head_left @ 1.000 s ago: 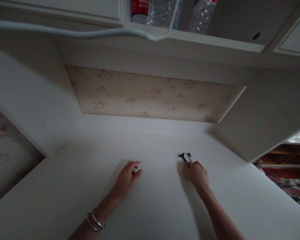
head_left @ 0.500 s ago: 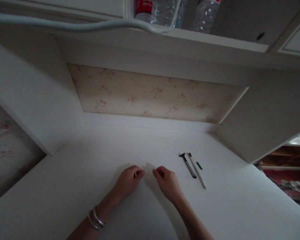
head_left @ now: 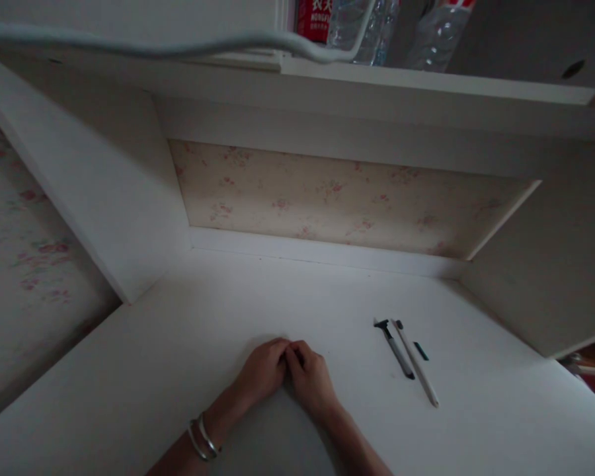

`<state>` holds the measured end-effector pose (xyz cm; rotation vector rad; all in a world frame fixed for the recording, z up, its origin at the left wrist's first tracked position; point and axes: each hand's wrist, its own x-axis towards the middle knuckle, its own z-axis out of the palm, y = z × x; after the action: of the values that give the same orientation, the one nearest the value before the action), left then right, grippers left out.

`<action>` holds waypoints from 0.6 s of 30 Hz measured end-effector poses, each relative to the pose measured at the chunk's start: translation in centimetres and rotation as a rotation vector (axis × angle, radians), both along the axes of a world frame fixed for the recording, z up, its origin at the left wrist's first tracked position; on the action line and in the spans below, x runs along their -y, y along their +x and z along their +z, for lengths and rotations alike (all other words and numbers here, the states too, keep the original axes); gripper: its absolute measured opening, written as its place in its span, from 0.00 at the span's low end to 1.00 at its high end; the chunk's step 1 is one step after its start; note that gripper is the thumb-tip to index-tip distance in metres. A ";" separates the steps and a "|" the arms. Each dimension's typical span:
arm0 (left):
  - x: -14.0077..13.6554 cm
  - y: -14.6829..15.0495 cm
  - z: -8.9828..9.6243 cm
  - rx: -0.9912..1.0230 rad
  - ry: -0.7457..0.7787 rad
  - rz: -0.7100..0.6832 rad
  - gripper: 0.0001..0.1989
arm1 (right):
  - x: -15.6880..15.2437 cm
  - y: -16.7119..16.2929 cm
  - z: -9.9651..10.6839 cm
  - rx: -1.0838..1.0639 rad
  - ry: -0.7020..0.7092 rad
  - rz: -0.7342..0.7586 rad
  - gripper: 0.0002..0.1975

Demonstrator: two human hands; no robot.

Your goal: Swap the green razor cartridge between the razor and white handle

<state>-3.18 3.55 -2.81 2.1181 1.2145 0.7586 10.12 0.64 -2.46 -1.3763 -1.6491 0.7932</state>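
My left hand (head_left: pixel 262 367) and my right hand (head_left: pixel 308 377) meet over the white desk top (head_left: pixel 218 297), their fingertips touching. Both are closed, fingers curled and thumbs pressed in. Whatever lies between the fingertips, if anything, is hidden or too small to name. To the right of my right hand lies a grey and black razor (head_left: pixel 397 350). Beside it is a long white toothbrush (head_left: pixel 416 367) with a dark head. A short dark green strip (head_left: pixel 421 351) rests just right of the toothbrush. Two silver bangles (head_left: pixel 204 437) circle my left wrist.
A pale cable (head_left: pixel 153 49) runs across the top, in front of an open cupboard shelf (head_left: pixel 426 79) holding clear plastic bottles (head_left: pixel 439 36) and a red-labelled bottle (head_left: pixel 313 20). Upright panels (head_left: pixel 94 178) flank the desk; floral wallpaper (head_left: pixel 297 192) covers the back wall.
My hands, a little apart before, have come together at the fingertips. The view has shifted, so the desk items and shelf appear further right.
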 end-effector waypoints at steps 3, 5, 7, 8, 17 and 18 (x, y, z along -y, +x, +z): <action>0.0 0.0 0.1 -0.020 0.004 0.012 0.14 | -0.1 0.0 0.1 0.018 -0.006 -0.003 0.12; 0.0 0.0 0.1 -0.035 -0.008 0.016 0.14 | -0.1 -0.1 0.1 0.021 -0.001 -0.005 0.12; 0.0 0.0 0.2 -0.039 -0.020 0.014 0.14 | -0.1 -0.1 0.2 0.018 0.003 -0.007 0.12; 0.0 0.0 0.3 -0.037 -0.022 0.015 0.14 | -0.1 -0.1 0.2 0.013 0.005 -0.007 0.12; 0.3 0.0 0.4 -0.007 -0.005 0.012 0.15 | 0.0 -0.2 0.2 -0.011 0.003 0.015 0.12; 0.3 -0.1 0.4 -0.005 -0.006 0.012 0.15 | 0.0 -0.2 0.2 -0.011 0.004 0.018 0.12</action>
<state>-3.23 3.24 -2.38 2.1104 1.2319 0.7546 9.93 0.60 -2.30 -1.3534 -1.6563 0.8057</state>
